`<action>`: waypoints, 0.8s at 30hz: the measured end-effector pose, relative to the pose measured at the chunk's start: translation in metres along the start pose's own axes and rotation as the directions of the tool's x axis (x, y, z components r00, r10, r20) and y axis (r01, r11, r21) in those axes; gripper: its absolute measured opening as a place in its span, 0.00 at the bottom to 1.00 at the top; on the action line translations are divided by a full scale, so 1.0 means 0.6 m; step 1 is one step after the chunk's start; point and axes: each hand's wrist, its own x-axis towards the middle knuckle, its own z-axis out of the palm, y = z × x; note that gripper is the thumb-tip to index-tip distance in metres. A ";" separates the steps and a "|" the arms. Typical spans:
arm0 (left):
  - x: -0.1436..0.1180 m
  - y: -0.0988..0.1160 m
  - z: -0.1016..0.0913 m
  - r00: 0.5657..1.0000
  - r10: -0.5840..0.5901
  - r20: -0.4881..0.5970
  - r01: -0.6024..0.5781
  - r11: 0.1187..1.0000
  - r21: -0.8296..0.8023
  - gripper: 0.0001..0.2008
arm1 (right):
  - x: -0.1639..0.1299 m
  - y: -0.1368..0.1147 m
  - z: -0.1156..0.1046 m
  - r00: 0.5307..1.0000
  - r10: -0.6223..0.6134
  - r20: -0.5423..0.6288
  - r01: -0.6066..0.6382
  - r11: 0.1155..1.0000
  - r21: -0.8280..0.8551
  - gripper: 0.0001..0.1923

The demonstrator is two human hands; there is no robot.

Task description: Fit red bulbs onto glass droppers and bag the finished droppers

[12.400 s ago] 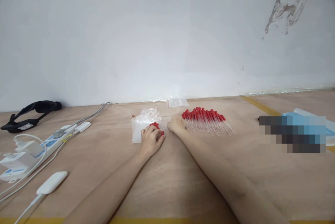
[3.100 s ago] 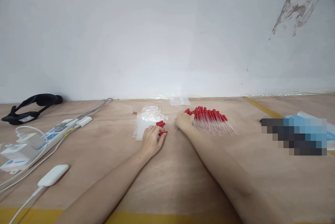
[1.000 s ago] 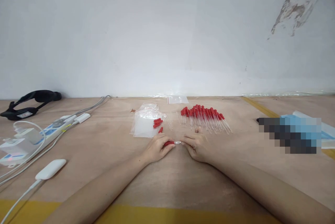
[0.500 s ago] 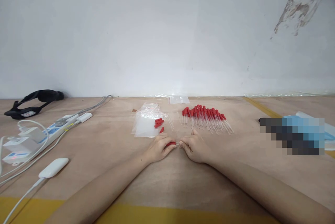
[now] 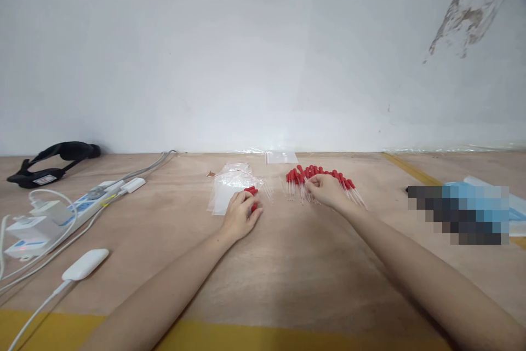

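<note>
My left hand [image 5: 239,215] lies on the wooden table at the near edge of a stack of clear plastic bags [image 5: 225,193]. Its fingers are curled over a few loose red rubber bulbs [image 5: 251,190]. To the right lies a row of glass droppers with red bulbs [image 5: 349,186], tips pointing toward me. My right hand [image 5: 327,189] rests on the middle of that row, fingertips pinched on one dropper among the red tops.
A white power strip with plugs and cables [image 5: 78,211] and a white adapter [image 5: 85,264] lie at the left, and a black headset [image 5: 53,156] sits by the wall. A small zip bag [image 5: 281,157] lies at the back. Blue material [image 5: 493,192] is at the right. Yellow tape [image 5: 263,334] lines the near edge.
Half a second ago both hands held one dropper together near the table's middle. My right hand has carried it back to the row, and my left hand has moved up to the loose bulbs.
</note>
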 end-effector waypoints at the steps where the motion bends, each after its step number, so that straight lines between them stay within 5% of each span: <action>1: -0.001 -0.002 0.002 1.000 -0.002 0.011 0.002 1.000 0.007 0.06 | 0.013 0.000 0.001 0.998 0.052 -0.028 -0.054 0.997 -0.051 0.13; 5: -0.003 -0.006 0.007 0.998 -0.022 0.058 0.023 0.999 -0.024 0.08 | 0.046 -0.005 0.025 0.984 0.143 -0.103 -0.158 0.974 -0.160 0.16; 11: -0.005 -0.010 0.008 0.995 -0.044 0.094 0.052 0.996 -0.075 0.07 | 0.051 -0.011 0.064 0.984 0.133 -0.116 -0.159 0.954 -0.254 0.13; 24: -0.008 -0.017 0.019 0.995 -0.067 0.074 0.075 0.992 -0.105 0.06 | 0.044 -0.007 0.071 0.991 0.065 -0.120 -0.105 0.923 -0.371 0.17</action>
